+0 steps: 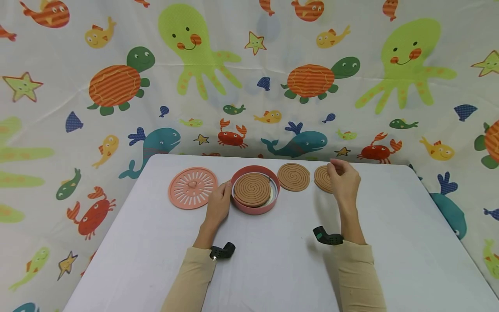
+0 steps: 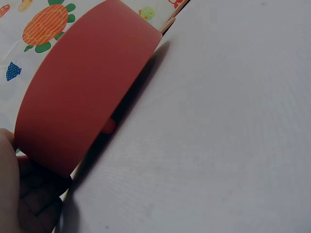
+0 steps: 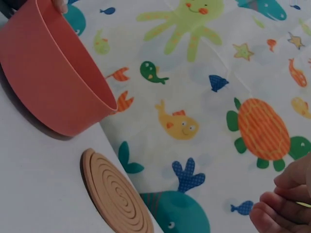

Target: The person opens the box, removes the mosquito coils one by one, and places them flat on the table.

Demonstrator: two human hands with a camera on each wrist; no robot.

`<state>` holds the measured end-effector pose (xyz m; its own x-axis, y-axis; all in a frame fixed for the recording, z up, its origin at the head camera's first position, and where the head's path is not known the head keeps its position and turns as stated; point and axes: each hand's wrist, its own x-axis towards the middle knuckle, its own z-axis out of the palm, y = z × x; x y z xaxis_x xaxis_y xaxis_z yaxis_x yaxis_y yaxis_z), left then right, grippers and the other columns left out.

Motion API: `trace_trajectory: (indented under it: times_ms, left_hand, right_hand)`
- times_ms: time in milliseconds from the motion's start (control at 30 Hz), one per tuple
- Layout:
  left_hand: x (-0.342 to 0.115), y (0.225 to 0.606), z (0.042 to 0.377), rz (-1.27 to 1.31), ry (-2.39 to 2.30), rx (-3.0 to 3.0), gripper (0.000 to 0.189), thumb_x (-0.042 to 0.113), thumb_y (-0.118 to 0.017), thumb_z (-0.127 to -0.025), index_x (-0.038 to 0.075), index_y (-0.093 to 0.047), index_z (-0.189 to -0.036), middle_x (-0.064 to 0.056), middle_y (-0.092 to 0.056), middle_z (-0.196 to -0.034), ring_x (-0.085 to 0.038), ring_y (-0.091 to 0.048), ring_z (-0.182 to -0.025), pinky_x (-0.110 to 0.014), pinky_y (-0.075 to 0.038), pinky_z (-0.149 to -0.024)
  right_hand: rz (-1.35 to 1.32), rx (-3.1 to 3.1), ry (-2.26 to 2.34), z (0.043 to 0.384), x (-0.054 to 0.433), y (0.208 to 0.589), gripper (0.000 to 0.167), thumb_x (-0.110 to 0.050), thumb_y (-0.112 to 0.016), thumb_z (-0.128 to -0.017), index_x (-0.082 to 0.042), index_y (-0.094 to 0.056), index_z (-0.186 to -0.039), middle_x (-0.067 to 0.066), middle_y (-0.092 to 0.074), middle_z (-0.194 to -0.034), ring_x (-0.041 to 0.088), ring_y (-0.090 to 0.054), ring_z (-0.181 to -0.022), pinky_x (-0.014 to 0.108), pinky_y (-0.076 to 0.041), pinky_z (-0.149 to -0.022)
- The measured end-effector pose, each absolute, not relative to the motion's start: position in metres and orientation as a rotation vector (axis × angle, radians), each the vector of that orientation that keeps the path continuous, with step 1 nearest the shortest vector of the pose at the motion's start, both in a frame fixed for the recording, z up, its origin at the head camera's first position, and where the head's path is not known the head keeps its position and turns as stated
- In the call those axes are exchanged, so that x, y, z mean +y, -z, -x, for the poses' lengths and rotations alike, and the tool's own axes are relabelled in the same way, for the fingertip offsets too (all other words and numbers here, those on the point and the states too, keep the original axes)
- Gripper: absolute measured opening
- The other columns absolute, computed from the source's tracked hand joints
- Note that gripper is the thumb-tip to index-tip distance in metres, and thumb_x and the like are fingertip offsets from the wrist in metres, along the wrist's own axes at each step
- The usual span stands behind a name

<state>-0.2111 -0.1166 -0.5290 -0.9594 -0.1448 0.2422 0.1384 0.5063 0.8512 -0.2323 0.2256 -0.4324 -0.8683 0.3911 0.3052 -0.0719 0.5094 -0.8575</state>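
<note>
A round red mosquito coil box (image 1: 254, 211) stands near the back of the white table with a brown mosquito coil (image 1: 252, 189) lying inside. My left hand (image 1: 219, 203) grips its left side; in the left wrist view the fingers reach under the edge of the red wall (image 2: 87, 82). To the right of the box, a second coil (image 1: 294, 177) lies flat. My right hand (image 1: 346, 184) is over the rightmost coil (image 1: 322, 178) and partly hides it. In the right wrist view its bent fingers (image 3: 277, 208) show nothing between them.
A slotted pink lid (image 1: 193, 169) with a small central knob lies left of the box. Behind the table's back edge hangs a curtain (image 1: 249, 99) printed with sea animals. Each wrist wears a black camera (image 1: 327, 236).
</note>
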Motion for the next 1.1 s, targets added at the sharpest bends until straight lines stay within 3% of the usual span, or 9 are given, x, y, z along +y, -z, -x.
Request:
trace_trajectory:
  times_ms: [333,500,767,933,1033,1100]
  left_hand:
    - [-0.117,0.529,0.210,-0.021,1.438,-2.485,0.044,0.036,-0.042,-0.108,0.007,-0.065,-0.132,-0.013,-0.068,-0.131,-0.028,-0.060,-0.130,-0.048,-0.050,-0.108]
    - [-0.118,0.529,0.212,-0.026,1.447,-2.483,0.044,0.036,-0.042,-0.108,0.008,-0.066,-0.131,-0.013,-0.069,-0.130,-0.027,-0.061,-0.129,-0.047,-0.050,-0.108]
    - [-0.118,0.530,0.213,-0.020,1.440,-2.479,0.043,0.035,-0.043,-0.108,0.007,-0.066,-0.130,-0.013,-0.069,-0.128,-0.027,-0.061,-0.128,-0.047,-0.050,-0.107]
    - [-0.118,0.529,0.213,-0.018,1.447,-2.478,0.044,0.035,-0.042,-0.108,0.007,-0.066,-0.131,-0.014,-0.069,-0.129,-0.027,-0.061,-0.129,-0.047,-0.050,-0.107]
    - [-0.118,0.529,0.212,-0.015,1.448,-2.477,0.044,0.036,-0.042,-0.108,0.006,-0.065,-0.132,-0.014,-0.069,-0.130,-0.027,-0.060,-0.129,-0.047,-0.050,-0.108]
    - [-0.118,0.529,0.212,-0.011,1.448,-2.473,0.045,0.036,-0.042,-0.108,0.007,-0.065,-0.132,-0.013,-0.068,-0.130,-0.027,-0.060,-0.130,-0.047,-0.050,-0.108]
  right_hand:
    - [0.194,-2.294,-1.311,0.231,0.214,0.431,0.031,-0.023,-0.059,-0.100,-0.001,-0.070,-0.119,0.017,-0.073,-0.107,0.018,-0.064,-0.088,0.004,-0.044,-0.071]
    - [0.157,-2.305,-1.307,0.232,0.208,0.431,0.029,-0.020,-0.060,-0.100,0.000,-0.070,-0.119,0.019,-0.073,-0.107,0.024,-0.065,-0.093,0.005,-0.042,-0.072]
    - [0.119,-2.325,-1.234,0.231,0.197,0.432,0.027,-0.019,-0.062,-0.097,-0.002,-0.072,-0.116,0.018,-0.075,-0.101,0.030,-0.070,-0.091,0.023,-0.047,-0.078]
    - [0.045,-2.340,-1.243,0.230,0.191,0.433,0.028,-0.018,-0.062,-0.097,0.000,-0.071,-0.117,0.019,-0.075,-0.101,0.031,-0.072,-0.091,0.009,-0.045,-0.072]
    - [0.023,-2.374,-1.282,0.230,0.187,0.433,0.030,-0.018,-0.061,-0.098,0.001,-0.069,-0.120,0.019,-0.073,-0.106,0.031,-0.070,-0.096,0.010,-0.047,-0.077]
    - [0.019,-2.399,-1.284,0.229,0.184,0.433,0.030,-0.019,-0.060,-0.099,0.001,-0.068,-0.120,0.019,-0.073,-0.109,0.031,-0.070,-0.098,0.018,-0.050,-0.080]
